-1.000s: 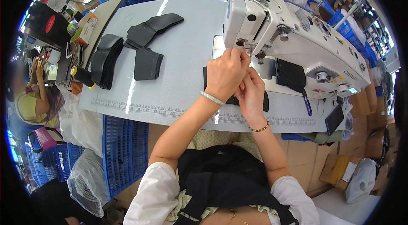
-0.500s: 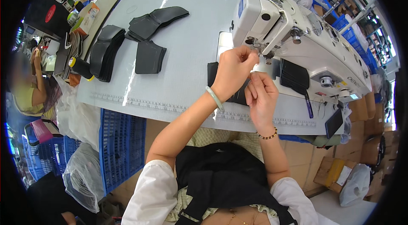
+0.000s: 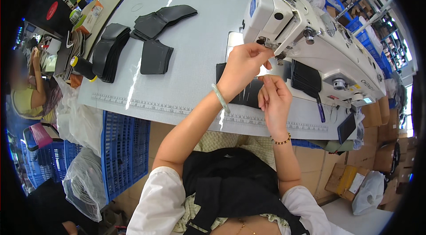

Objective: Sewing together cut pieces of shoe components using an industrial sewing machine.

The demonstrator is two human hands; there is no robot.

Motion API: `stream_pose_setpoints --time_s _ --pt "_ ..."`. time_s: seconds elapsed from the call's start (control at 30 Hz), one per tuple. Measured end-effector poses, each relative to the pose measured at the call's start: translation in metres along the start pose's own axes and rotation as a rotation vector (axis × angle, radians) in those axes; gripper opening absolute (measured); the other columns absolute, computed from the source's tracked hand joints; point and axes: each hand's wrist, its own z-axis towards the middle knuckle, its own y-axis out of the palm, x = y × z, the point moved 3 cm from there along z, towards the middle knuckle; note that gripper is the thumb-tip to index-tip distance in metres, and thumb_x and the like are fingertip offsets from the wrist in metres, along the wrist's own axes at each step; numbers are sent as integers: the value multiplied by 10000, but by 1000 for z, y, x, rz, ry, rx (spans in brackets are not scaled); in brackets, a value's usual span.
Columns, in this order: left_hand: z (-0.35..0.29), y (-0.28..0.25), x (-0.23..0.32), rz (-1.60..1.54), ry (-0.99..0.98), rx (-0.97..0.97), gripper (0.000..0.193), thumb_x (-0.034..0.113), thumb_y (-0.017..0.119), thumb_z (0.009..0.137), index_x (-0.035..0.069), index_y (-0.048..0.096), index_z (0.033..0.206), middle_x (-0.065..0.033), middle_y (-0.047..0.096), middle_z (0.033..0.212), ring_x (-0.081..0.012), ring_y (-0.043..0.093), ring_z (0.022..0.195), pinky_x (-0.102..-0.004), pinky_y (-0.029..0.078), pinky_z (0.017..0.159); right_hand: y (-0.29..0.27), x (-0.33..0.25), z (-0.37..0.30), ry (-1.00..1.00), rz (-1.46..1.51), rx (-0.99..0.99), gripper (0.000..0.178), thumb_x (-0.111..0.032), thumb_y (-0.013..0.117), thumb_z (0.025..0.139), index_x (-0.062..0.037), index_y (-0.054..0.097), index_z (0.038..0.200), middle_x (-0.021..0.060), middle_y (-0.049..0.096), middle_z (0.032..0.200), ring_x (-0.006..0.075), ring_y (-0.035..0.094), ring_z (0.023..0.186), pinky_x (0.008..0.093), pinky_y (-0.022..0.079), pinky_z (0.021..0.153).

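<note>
My left hand, with a pale green bangle on its wrist, is raised beside the needle area of a white sewing machine. Its thumb and index finger are pinched together; whatever they hold is too small to see. Just below and to the right, my right hand also has its thumb and fingertips pressed together, their contents not visible. Beneath both hands lie black flat pieces on the table, partly hidden by my left wrist. A stack of black pieces rests at the machine's base.
On the table lie more black cut pieces, a curved black stack and a black thread cone. A pen and a phone sit at the right. Blue crates stand left; a person sits beyond.
My left fingers have shifted slightly right toward the needle area. My right hand has moved a little right, and the gap between the hands is slightly wider. The view has tilted slightly.
</note>
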Motion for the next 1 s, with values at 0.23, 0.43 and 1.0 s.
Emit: stream_pose_setpoints --time_s 0.23,0.43,1.0 --pt "-21 -24 -11 593 316 296 191 175 639 850 -14 633 877 -94 647 775 -202 591 557 -310 460 526 8 15 6 119 92 -105 247 -210 510 976 27 579 988 6 464 632 98 495 511 215 372 439" --pt "-32 -30 -12 895 518 325 114 160 640 844 51 613 861 -58 603 762 -211 607 651 -327 469 530 8 30 26 323 434 -153 212 -191 523 965 14 577 963 -7 476 668 103 495 570 218 401 514" --pt "-5 -28 -36 1515 960 -36 354 137 636 775 158 648 1128 22 508 664 -140 554 619 -266 460 489 1 51 53 373 457 -65 143 -140 516 955 -9 569 969 -2 517 716 113 543 624 233 421 533"
